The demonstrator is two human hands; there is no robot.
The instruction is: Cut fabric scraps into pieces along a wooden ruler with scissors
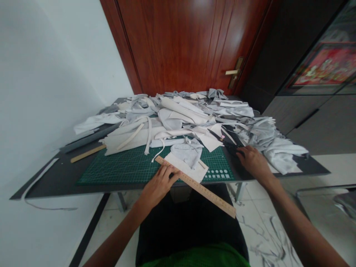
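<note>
Beyond the surface (55, 181) I see a brown door (178, 44), its handle (235, 72) at the right. A white wall (55, 74) fills the left; on the right my feed shows a cabinet (300, 111), a red picture (324, 66) visible in its glass.
</note>
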